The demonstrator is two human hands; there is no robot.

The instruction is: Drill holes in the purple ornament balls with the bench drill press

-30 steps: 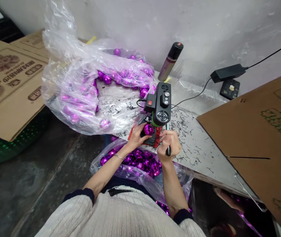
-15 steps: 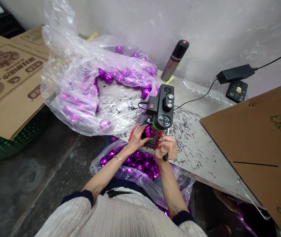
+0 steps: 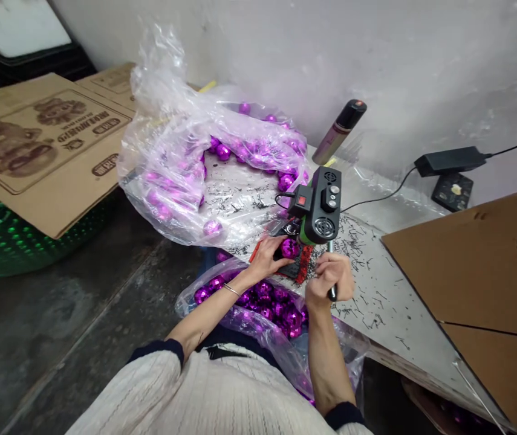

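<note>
Between the thumb and fingers of my left hand [image 3: 268,257] is a shiny purple ball ornament [image 3: 290,248]. The ball sits at the front of a small black machine [image 3: 326,205] with a red switch and round vents. My right hand [image 3: 333,281] is closed round the black-ended metal lever [image 3: 332,292] of that machine. Under the ball shows a black base with red edges. A clear plastic bag [image 3: 240,302] of purple faceted balls lies at my lap, below the left forearm.
A larger clear bag [image 3: 167,169] of purple balls spreads over the white table [image 3: 376,308], which is strewn with small black pins. A spray can [image 3: 337,133] and power adapter [image 3: 451,161] stand behind. Cardboard boxes [image 3: 476,260] flank the table; green balls lie at left.
The view has swung left, so everything sits further right in the picture. Both hands keep their holds on the ball and the lever.
</note>
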